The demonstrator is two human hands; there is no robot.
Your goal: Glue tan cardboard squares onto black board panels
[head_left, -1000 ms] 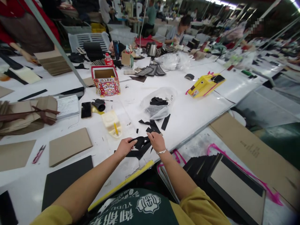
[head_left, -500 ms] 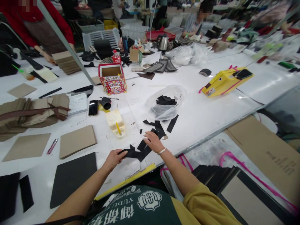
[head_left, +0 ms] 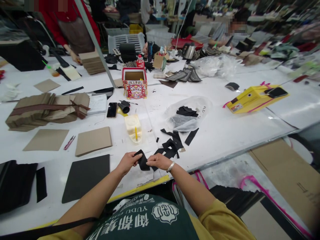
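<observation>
My white counter (head_left: pixel 220 130) runs across a big, busy room. My left hand (head_left: pixel 127 161) and right hand (head_left: pixel 160 161) both pinch one black strip (head_left: pixel 143 162) near the front edge, so I think this one is half-way. More loose strips (head_left: pixel 178 141) lie past my right hand, waiting. By the clear bag (head_left: pixel 180 124), I can't tell what's finished.

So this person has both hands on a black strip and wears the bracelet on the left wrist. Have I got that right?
Not quite: the bracelet is at the wrist of the right hand, not the left, as the head view shows. The right hand and left hand are both on the black strip.
</observation>
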